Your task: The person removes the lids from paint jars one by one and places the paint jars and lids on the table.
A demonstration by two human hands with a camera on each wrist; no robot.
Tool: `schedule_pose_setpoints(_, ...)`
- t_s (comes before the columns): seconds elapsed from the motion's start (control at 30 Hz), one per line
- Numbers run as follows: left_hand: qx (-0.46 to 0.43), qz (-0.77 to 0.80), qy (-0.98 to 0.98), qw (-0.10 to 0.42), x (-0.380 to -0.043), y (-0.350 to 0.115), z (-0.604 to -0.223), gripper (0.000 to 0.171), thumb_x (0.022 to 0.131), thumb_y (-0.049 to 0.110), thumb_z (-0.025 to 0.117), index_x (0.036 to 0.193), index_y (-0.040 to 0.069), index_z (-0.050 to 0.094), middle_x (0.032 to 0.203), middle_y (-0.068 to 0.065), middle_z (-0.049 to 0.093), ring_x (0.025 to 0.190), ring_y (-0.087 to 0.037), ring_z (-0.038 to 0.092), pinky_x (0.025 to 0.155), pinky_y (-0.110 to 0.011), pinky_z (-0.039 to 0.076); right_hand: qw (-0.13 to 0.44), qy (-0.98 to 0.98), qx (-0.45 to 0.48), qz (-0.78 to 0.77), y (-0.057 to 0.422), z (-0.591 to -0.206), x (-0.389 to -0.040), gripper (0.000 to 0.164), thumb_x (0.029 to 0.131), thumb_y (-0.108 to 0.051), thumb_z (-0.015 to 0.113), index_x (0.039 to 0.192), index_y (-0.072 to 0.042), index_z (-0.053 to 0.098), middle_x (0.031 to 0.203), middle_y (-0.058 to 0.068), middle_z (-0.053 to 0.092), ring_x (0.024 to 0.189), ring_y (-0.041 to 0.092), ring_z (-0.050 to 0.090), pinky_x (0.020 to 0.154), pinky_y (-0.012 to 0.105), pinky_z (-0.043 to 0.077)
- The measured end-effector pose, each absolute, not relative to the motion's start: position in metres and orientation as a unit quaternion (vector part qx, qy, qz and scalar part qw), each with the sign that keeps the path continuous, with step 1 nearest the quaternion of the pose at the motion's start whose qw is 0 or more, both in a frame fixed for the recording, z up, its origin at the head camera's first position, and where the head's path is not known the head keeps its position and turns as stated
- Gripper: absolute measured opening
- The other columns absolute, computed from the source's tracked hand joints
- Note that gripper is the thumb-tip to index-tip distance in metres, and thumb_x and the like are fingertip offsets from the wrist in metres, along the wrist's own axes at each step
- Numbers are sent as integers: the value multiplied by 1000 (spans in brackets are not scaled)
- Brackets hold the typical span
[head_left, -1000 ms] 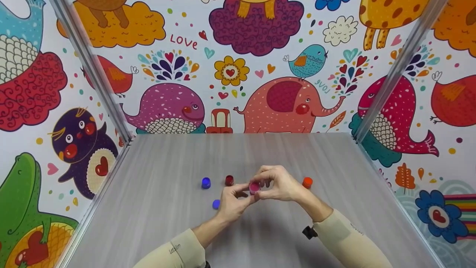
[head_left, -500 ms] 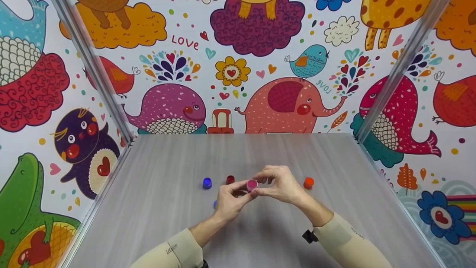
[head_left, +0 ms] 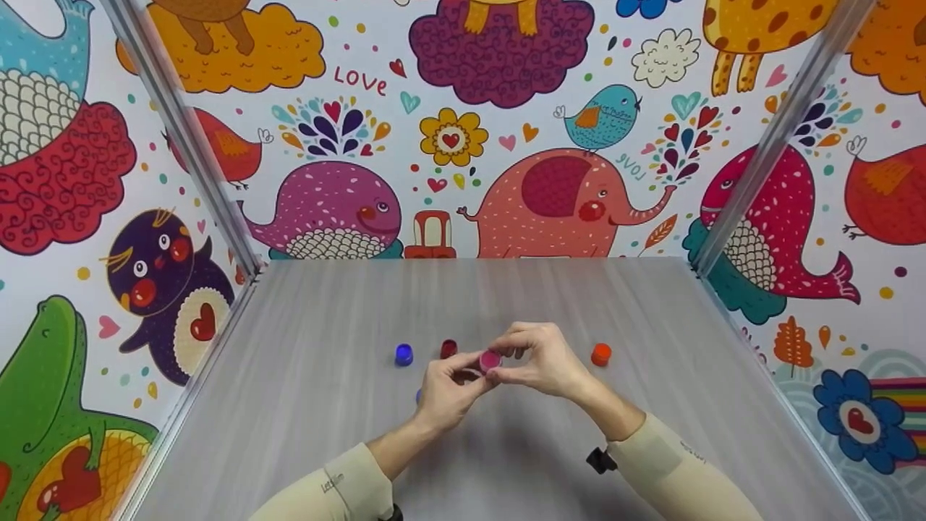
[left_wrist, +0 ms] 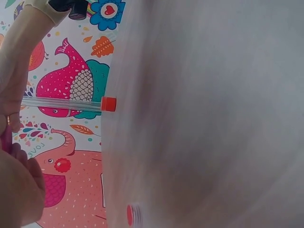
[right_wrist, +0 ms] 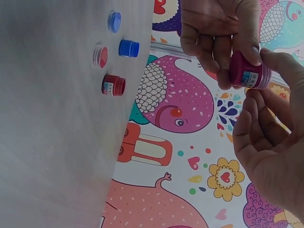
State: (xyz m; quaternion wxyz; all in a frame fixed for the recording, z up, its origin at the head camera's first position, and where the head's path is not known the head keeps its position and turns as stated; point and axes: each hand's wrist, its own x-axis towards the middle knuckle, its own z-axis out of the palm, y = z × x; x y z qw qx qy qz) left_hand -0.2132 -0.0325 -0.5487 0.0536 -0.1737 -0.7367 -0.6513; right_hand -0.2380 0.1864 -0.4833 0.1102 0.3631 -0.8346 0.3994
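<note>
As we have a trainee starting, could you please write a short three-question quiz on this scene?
1. What do the left hand and right hand hold together?
(a) a round blue lid
(b) a small cylindrical magenta jar
(c) a small cylindrical orange jar
2. True or false: in the head view, the orange jar stands left of both hands.
3. How many jars can you see standing on the grey wood-grain table?

Key:
1. b
2. False; the orange jar stands to their right.
3. Three: orange, blue and dark red.
</note>
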Motion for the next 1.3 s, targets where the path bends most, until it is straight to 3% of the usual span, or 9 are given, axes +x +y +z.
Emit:
schedule_pose_setpoints(0.17,-184,-639,-745,56,-215,-34,-548,32,95,21,93,126,19,87,110,-6,86,97,-24,79,85,-23,63,102,-833,366,402,186,-483,-238,24,90,-21,97,112,-19,90,98,-3,82,90,17,72,75,23,57)
schedule_pose_setpoints(0.33,-194,-638,-743,58,-215,-36,-548,31,95,21,92,126,19,87,110,-7,86,97,-22,78,84,-23,63,103,-830,378,398,185,-483,-241,23,90,-19,96,112,-19,90,99,-3,81,90,17,71,77,27,59)
schedule_pose_setpoints(0.63,-224,-633,-739,56,-215,-36,-545,31,96,24,91,126,18,86,109,-7,85,94,-10,76,84,-25,65,66,-823,380,417,188,-482,-243,28,88,-9,91,113,-22,90,97,-2,79,90,23,68,79,24,54)
schedule_pose_setpoints(0.9,-258,-652,-709,67,-216,-34,-544,27,94,12,92,120,8,87,107,-18,84,96,-2,73,84,-26,66,75,-789,418,444,186,-482,-246,34,80,-1,84,109,-17,91,90,4,75,86,6,58,77,23,49)
schedule_pose_setpoints(1.13,-277,-649,-705,69,-215,-36,-544,25,94,12,91,118,7,86,106,-18,84,99,-2,72,85,-32,66,57,-771,437,461,188,-483,-249,33,80,2,81,108,-11,90,92,9,74,87,5,56,75,24,46)
schedule_pose_setpoints(1.3,-278,-646,-708,64,-214,-37,-545,29,94,12,91,122,8,86,110,-18,84,101,-2,72,86,-30,66,47,-766,441,466,188,-486,-251,35,78,5,80,108,-9,89,93,11,74,87,4,55,76,20,42)
